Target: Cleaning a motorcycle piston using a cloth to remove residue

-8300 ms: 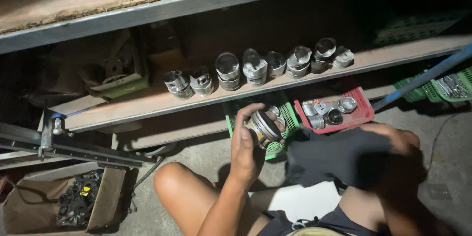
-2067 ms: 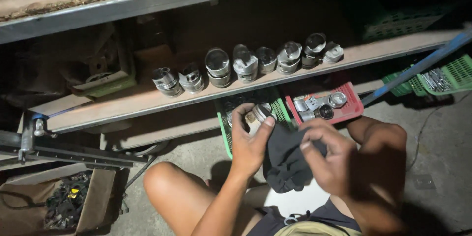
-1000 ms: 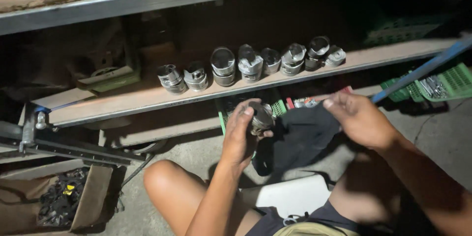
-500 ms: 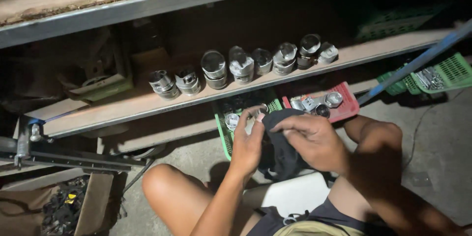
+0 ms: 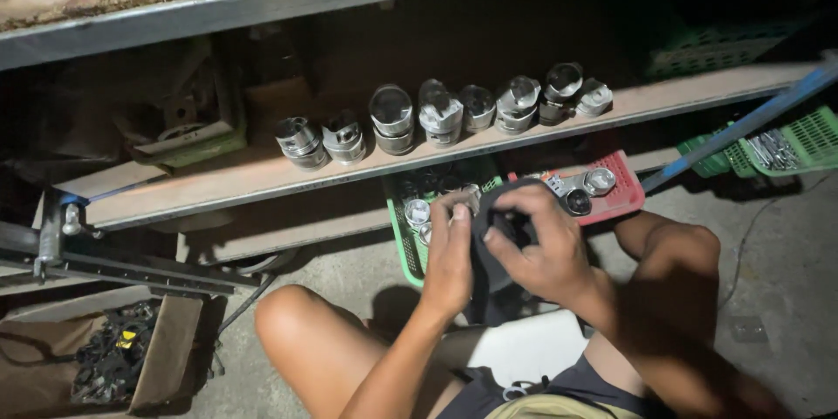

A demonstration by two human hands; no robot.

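Observation:
My left hand (image 5: 449,255) grips a metal piston, mostly hidden behind my fingers and a dark cloth (image 5: 497,249). My right hand (image 5: 539,244) presses that cloth against the piston, fingers curled over it. Both hands meet above a green basket (image 5: 403,240) holding more shiny pistons (image 5: 417,211). To the right is a red basket (image 5: 621,195) with pistons (image 5: 599,180) inside. Several pistons (image 5: 392,118) stand in a row on the low wooden shelf (image 5: 227,179) behind my hands.
A cardboard box (image 5: 166,353) of dark small parts sits at lower left beside a metal bar (image 5: 122,266). A blue rod (image 5: 742,122) slants at right over green baskets (image 5: 807,135). My bare knees (image 5: 288,323) rest on the concrete floor (image 5: 777,271).
My right hand came back from reaching toward the red basket and now presses the cloth on the piston held by my left hand. The view shifted slightly.

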